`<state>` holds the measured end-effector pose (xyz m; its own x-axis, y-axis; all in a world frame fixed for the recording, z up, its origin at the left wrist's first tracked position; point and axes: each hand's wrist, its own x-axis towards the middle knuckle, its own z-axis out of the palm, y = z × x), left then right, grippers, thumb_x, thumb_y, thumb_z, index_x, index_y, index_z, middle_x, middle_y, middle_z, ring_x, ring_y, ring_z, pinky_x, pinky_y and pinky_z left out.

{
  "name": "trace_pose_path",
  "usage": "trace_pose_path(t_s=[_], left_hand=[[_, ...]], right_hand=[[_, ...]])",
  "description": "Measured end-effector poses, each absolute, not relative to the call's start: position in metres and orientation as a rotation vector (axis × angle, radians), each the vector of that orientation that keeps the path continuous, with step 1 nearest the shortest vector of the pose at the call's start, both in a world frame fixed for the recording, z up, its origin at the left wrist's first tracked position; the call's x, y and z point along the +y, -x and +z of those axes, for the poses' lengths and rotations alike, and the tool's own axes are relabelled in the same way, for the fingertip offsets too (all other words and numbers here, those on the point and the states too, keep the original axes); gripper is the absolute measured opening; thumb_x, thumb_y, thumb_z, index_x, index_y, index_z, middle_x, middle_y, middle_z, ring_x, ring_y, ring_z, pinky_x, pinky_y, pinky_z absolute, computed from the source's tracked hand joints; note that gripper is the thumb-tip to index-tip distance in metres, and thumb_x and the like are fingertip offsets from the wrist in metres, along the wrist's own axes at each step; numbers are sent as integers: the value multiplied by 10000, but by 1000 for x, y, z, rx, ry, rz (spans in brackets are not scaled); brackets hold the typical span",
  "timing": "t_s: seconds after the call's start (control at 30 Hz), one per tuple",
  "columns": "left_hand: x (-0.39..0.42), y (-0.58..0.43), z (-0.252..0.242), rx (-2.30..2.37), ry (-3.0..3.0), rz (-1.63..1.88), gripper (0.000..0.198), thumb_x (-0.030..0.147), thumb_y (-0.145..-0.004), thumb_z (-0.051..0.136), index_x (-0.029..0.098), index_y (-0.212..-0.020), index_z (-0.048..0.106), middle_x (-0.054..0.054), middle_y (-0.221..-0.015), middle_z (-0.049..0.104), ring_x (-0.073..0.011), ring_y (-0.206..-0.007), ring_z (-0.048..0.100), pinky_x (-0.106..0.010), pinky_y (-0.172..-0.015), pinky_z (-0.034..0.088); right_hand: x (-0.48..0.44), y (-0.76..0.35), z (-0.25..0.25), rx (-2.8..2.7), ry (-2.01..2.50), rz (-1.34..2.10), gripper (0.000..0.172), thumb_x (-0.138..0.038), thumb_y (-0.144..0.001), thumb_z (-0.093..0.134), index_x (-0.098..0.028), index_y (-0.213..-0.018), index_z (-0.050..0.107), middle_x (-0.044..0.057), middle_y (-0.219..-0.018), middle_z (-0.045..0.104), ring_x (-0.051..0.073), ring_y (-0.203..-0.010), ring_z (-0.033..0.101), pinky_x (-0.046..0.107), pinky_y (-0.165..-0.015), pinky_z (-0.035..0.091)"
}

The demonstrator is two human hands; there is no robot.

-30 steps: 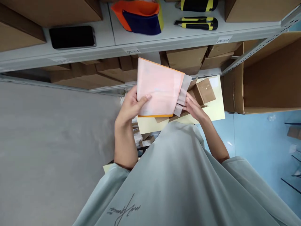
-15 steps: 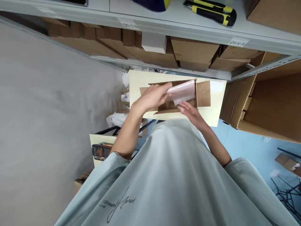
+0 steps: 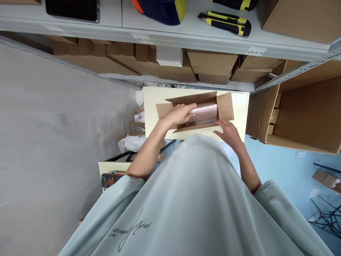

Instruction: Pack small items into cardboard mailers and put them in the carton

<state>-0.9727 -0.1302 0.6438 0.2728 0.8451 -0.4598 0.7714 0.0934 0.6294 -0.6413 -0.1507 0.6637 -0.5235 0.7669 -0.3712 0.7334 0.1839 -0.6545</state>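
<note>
An open cardboard box (image 3: 225, 106) lies on a pale yellow tabletop (image 3: 153, 95), its flaps spread outward. Inside it rests a pinkish package in clear plastic wrap (image 3: 205, 112). My left hand (image 3: 181, 115) reaches in over the box's left end, its fingers closed on the left end of the package. At the near right corner of the box, my right hand (image 3: 226, 131) touches the rim with its fingers apart and nothing held. What lies beneath the package is mostly hidden.
Above the table, a grey shelf (image 3: 186, 35) holds a utility knife (image 3: 226, 23), a dark blue object (image 3: 160, 10) and a phone-like black device (image 3: 71, 9). Cardboard boxes (image 3: 213, 64) fill the level below. A large open carton (image 3: 306, 113) stands at right, a grey wall (image 3: 53, 124) at left.
The package has gone down deeper and flatter into the box with my left hand on it. My right hand has moved right, from beside the package to the box's near right corner.
</note>
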Motion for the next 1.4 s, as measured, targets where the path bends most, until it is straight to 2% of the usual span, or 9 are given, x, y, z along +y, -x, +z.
trace_pose_path(t_s=[0.2, 0.4, 0.57, 0.73, 0.93, 1.13, 1.23, 1.33, 1.4], left_hand=[[-104, 956, 606, 1294, -1767, -216, 308, 355, -992, 729, 234, -1275, 709, -78, -1216, 834, -306, -1120, 775, -316, -971, 539], [-110, 954, 593, 1327, -1813, -386, 352, 379, -1076, 664, 216, -1384, 708, -114, -1357, 827, -313, -1205, 791, -318, -956, 558], [-105, 947, 575, 1415, -1791, -404, 461, 330, -1104, 629, 202, -1544, 677, -149, -1596, 731, -325, -1448, 713, -339, -1134, 552], [-109, 955, 577, 1422, -1814, -376, 552, 354, -1070, 709, 133, -1574, 676, -220, -1576, 733, -374, -1453, 721, -394, -1193, 563], [-137, 964, 576, 1324, -1886, -177, 683, 176, -1012, 703, 170, -1685, 589, -181, -1804, 523, -325, -1680, 525, -407, -1388, 410], [-140, 968, 583, 1245, -1782, -85, 621, 178, -992, 675, 217, -1612, 667, -121, -1659, 696, -300, -1523, 688, -368, -1266, 545], [-167, 996, 604, 1340, -1711, 302, 541, 306, -1079, 631, 224, -1613, 662, -108, -1638, 713, -307, -1517, 680, -416, -1306, 517], [-211, 1032, 621, 1671, -1587, 675, 535, 358, -1079, 668, 258, -1605, 653, -116, -1607, 709, -340, -1522, 649, -512, -1334, 498], [-240, 1050, 623, 1926, -1483, 740, 825, 400, -949, 863, 216, -1688, 548, -190, -1713, 583, -420, -1627, 527, -601, -1384, 425]], right_hand=[[-162, 667, 662, -2588, 1670, 1123, 344, -182, -1149, 570, -208, -1381, 823, 136, -1402, 830, 318, -1283, 784, 433, -1081, 628], [-187, 678, 669, -2569, 1768, 1085, 283, -248, -1179, 597, -273, -1317, 843, 71, -1360, 856, 269, -1222, 815, 333, -967, 616], [-206, 684, 667, -2532, 1878, 1045, 291, -261, -1175, 611, -278, -1376, 820, 67, -1435, 836, 292, -1232, 824, 361, -968, 635], [-213, 688, 668, -2493, 1911, 977, 285, -242, -1167, 616, -269, -1351, 832, 81, -1421, 841, 293, -1249, 822, 354, -975, 637], [-223, 692, 663, -2467, 1906, 980, 271, -267, -1164, 621, -268, -1315, 846, 85, -1372, 855, 317, -1229, 832, 383, -949, 649], [-235, 688, 661, -2303, 1856, 1062, 243, -365, -1130, 654, -273, -1187, 872, 94, -1273, 878, 331, -1142, 844, 441, -960, 669], [-234, 678, 664, -2029, 1725, 1046, 377, -555, -1121, 632, -262, -1122, 869, 114, -1233, 872, 313, -1190, 818, 465, -1066, 661], [-227, 664, 661, -1674, 1905, 794, 583, -724, -1049, 627, -214, -1247, 826, 189, -1392, 808, 345, -1276, 768, 535, -1111, 646], [-223, 657, 657, -1495, 2088, 757, 809, -821, -922, 714, -159, -1385, 762, 252, -1440, 770, 382, -1236, 770, 587, -1071, 657]])
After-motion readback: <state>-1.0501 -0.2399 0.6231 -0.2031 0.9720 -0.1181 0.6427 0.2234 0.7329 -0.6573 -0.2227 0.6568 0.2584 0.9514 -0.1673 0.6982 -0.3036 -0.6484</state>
